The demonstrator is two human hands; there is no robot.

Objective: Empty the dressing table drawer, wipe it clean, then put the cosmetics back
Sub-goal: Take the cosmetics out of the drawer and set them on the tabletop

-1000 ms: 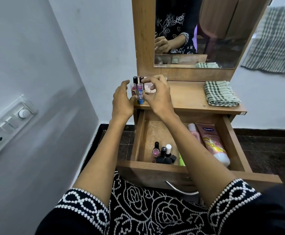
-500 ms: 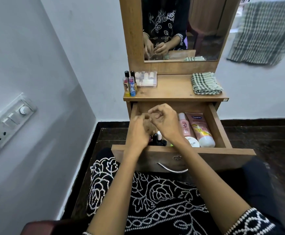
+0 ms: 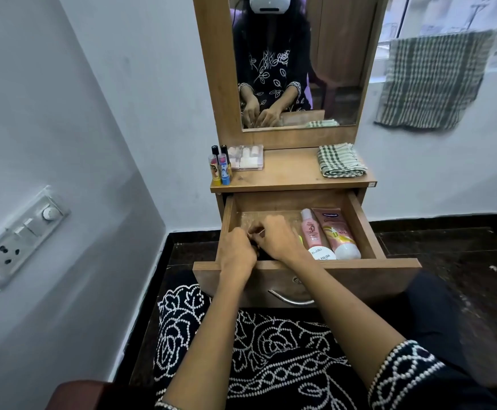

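Note:
The wooden drawer (image 3: 359, 226) is pulled out under the dressing table top (image 3: 288, 173). My left hand (image 3: 237, 253) and my right hand (image 3: 277, 238) are together in its front left corner. Their fingers curl around small dark nail polish bottles (image 3: 256, 250), which they almost wholly hide. To the right in the drawer lie a pink bottle (image 3: 311, 229), a peach tube (image 3: 334, 232) and a white round jar (image 3: 322, 253). On the top stand several small lip tubes (image 3: 220, 168) beside a clear box (image 3: 248, 156), and a folded checked cloth (image 3: 340, 164) lies at the right.
A mirror (image 3: 330, 69) rises behind the table top. The white wall with a switch panel (image 3: 19, 235) is close on the left. A checked towel (image 3: 431, 81) hangs at the right. My lap is against the drawer front, with dark floor on both sides.
My hands left the small tubes standing on the table top, came down to the drawer and sank onto the nail polish bottles at its front left. The view tilted upward.

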